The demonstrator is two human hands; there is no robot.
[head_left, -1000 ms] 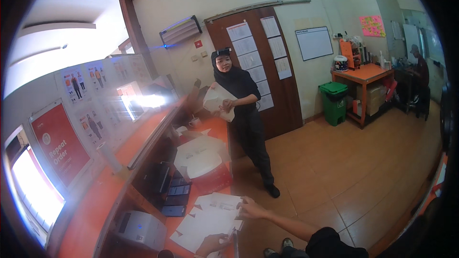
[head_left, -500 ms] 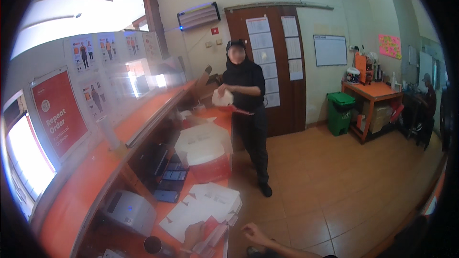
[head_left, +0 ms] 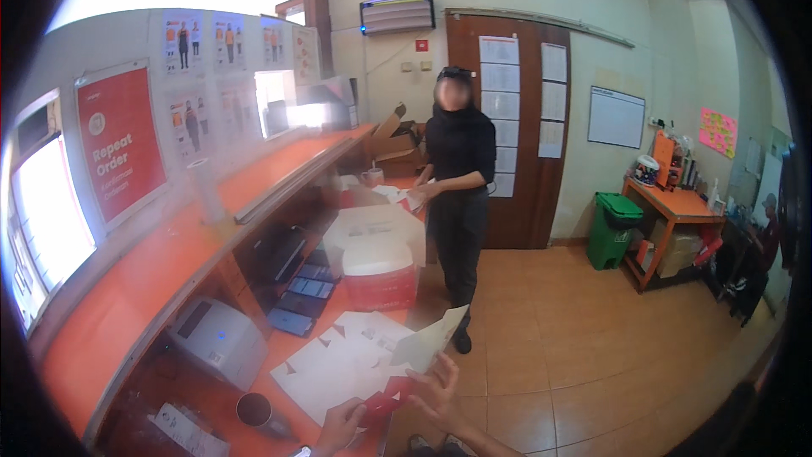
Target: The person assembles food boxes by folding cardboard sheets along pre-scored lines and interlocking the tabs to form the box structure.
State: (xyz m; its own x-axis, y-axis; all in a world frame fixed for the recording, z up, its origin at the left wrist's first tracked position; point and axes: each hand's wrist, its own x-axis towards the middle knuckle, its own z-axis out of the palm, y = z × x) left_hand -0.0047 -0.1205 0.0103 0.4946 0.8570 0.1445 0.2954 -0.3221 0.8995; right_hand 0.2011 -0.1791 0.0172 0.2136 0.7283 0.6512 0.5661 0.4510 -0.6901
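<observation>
Hands meet at the bottom centre of the frame: the left hand [head_left: 338, 425] and the right hand [head_left: 437, 389] both close their fingers on one flat white-and-red carton blank [head_left: 420, 354], its white flap tilted up toward the right. Just left of it, on the orange counter [head_left: 127, 305], lies one spread pile of white blanks [head_left: 334, 364]. One grey printer [head_left: 216, 340] sits at lower left, one dark cup [head_left: 253, 410] below it. One person in black [head_left: 458, 195] stands mid-frame; one green bin [head_left: 615, 228] stands right.
</observation>
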